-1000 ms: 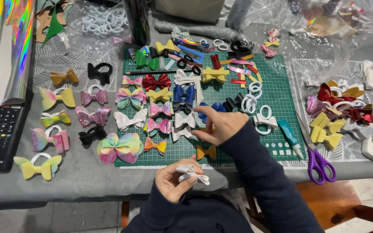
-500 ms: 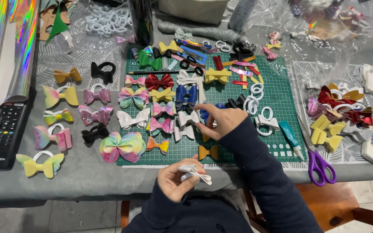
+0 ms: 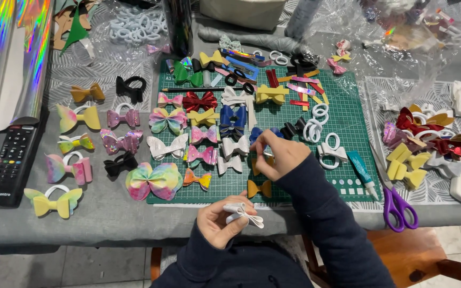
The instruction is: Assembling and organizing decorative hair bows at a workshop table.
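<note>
The left hand (image 3: 221, 223) is at the near edge of the bench (image 3: 102, 218), fingers pinched shut on a white bow (image 3: 243, 214). The bow is held at its middle, just off the bench edge and below the green cutting mat (image 3: 348, 114). Its long axis runs from upper left to lower right, with one loop pointing down and right, clear of the fingers.

The right hand (image 3: 277, 154) is over the lower middle of the mat, thumb and fingers brought together as if nipping something small; what sits between the fingertips cannot be made out. It hovers above an orange bow (image 3: 259, 188) that lies flat on the mat, long axis left to right.

To the left of that hand are rows of finished bows: a white glitter bow (image 3: 167, 146), a navy bow (image 3: 233, 120) and a large pastel rainbow bow (image 3: 154, 180). To the right lie white plastic rings (image 3: 332, 151), a teal glue tube (image 3: 360, 167) pointing down and right, and purple-handled scissors (image 3: 399, 205) at the bench edge. A black remote control (image 3: 12, 162) lies at the far left.
</note>
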